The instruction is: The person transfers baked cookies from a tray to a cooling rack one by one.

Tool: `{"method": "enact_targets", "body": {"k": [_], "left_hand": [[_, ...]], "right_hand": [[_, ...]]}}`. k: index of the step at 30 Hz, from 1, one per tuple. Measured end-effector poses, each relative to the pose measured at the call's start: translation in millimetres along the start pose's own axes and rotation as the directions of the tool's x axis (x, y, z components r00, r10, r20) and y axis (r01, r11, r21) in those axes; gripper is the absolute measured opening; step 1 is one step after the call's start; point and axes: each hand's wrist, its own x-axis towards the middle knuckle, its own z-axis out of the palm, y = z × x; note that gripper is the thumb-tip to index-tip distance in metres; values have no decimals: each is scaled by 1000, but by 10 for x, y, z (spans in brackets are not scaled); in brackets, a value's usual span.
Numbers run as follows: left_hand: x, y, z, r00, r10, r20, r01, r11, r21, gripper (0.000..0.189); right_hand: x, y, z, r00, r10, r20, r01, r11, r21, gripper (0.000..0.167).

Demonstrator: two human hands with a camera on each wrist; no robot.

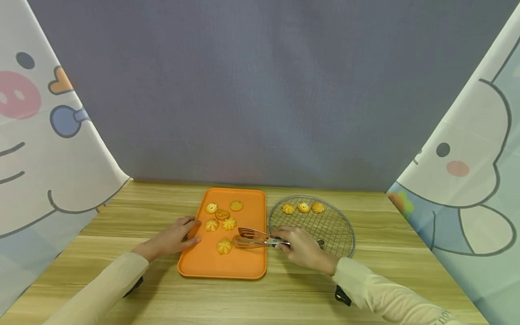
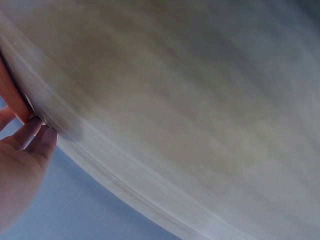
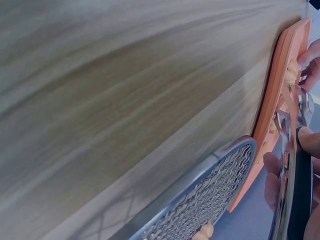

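Nearest: wood tabletop [image 1: 300,300], pale sleeves [image 1: 107,280] in from both sides. R hand [image 1: 298,246] wrapped firmly round handle end of metal tongs [image 1: 252,243], over near-L part of round wire rack [image 1: 329,232]. L hand [image 1: 174,237] at L rim of orange tray [image 1: 243,267]: fingers fairly extended, slightly spread, tips on rim; grips nothing as far as I can see, underside contact can't tell.

Key relation: near cookie [image 1: 224,246] (ridged, star-like) is on tray, L of R hand, just off tongs' tips. Tongs' long axis approx. L–R, heads pointing L at it, tips slightly parted. Nothing clearly betw. them; touching cookie or not, can't tell. Cookie roundish, no obvious long axis. L hand's fingertips nearer to it than R hand's fingers, but tongs' tips nearest of all.

Farther up tray: two more ridged cookies [image 1: 229,224], ring-type one w/ holes [image 1: 222,214], pale-topped one [image 1: 211,208], flat disc [image 1: 236,206]. Far edge of rack: three cookies [image 1: 303,207] in approx. row. Behind all: grey backdrop [image 1: 260,99].
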Motion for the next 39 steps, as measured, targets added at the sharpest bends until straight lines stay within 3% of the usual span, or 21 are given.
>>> {"method": "enact_targets", "body": {"k": [16, 29, 39], "left_hand": [[-1, -3, -18, 1000, -3, 16, 3, 1000, -20, 55], [-6, 1, -14, 1000, -3, 15, 4, 1000, -20, 55], [-9, -4, -3, 1000, 6, 4, -6, 1000, -14, 54]], "right_hand": [[31, -29, -1, 999, 44, 30, -42, 998, -38, 29], [15, -11, 16, 1000, 15, 3, -15, 1000, -5, 27], [22, 3, -29, 999, 37, -17, -36, 999, 34, 27]]}}
